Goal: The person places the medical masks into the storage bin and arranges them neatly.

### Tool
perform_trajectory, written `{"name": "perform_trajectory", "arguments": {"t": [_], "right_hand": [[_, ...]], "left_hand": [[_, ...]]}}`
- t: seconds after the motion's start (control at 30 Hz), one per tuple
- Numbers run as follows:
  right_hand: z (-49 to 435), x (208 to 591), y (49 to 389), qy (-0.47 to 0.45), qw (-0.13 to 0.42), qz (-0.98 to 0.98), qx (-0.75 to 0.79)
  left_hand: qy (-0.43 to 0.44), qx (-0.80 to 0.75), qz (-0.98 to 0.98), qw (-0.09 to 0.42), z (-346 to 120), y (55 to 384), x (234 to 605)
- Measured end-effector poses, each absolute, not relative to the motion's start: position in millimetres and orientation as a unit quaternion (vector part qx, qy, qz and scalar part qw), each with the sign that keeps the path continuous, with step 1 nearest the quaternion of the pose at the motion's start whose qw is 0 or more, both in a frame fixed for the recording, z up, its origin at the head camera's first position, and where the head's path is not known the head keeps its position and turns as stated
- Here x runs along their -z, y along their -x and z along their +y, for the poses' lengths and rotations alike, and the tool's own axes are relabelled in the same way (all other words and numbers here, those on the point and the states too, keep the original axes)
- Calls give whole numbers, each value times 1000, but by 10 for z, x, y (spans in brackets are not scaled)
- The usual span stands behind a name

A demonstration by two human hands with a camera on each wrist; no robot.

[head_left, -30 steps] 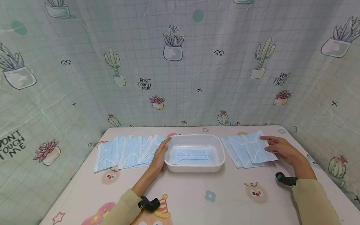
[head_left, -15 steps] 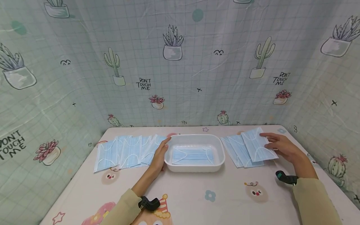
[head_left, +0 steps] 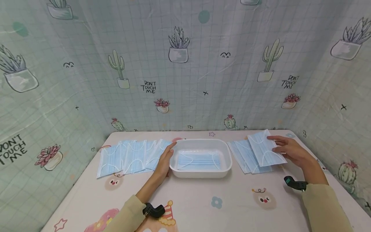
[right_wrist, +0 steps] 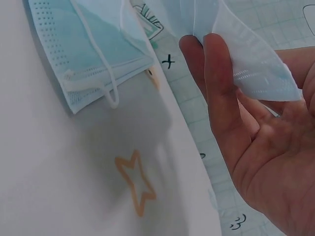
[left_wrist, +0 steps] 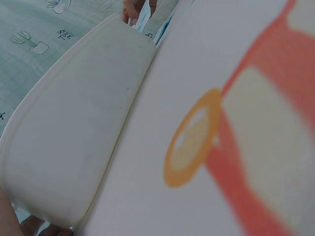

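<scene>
Mask point(head_left: 265, 149) pinched along its right edge by the right hand point(head_left: 294, 153), fingers nearly together, above the right-hand masks point(head_left: 242, 156); long axis far-left to near-right. Tray point(head_left: 200, 174) lies left, lengthwise left-right, roughly crosswise. Left hand point(head_left: 164, 160), fingers extended, touches its left end.

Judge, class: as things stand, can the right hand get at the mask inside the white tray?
Probably yes: the white tray is open-topped and nothing covers the mask inside, though the right hand holds another mask and might need to release it first.
</scene>
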State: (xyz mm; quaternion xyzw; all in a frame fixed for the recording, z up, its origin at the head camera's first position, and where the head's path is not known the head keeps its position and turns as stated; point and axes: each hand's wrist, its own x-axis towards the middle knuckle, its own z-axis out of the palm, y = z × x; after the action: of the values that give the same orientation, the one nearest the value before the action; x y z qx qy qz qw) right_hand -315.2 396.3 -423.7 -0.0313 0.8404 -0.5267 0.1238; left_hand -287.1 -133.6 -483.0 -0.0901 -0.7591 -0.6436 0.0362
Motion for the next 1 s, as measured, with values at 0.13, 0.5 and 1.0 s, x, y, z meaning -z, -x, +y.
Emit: {"name": "perform_trajectory", "arguments": {"t": [0.13, 0.5, 1.0], "right_hand": [[3946, 4211, 3135, 40, 121, 843, 523], [3915, 4154, 3141, 60, 121, 841, 523], [3856, 4099, 3127, 66, 122, 832, 537]], "left_hand": [[89, 643, -760, 34, -1328, 2856, 4824], [87, 638, -765, 33, -1333, 2847, 4813], [87, 639, -764, 30, -1347, 2864, 4841]]}}
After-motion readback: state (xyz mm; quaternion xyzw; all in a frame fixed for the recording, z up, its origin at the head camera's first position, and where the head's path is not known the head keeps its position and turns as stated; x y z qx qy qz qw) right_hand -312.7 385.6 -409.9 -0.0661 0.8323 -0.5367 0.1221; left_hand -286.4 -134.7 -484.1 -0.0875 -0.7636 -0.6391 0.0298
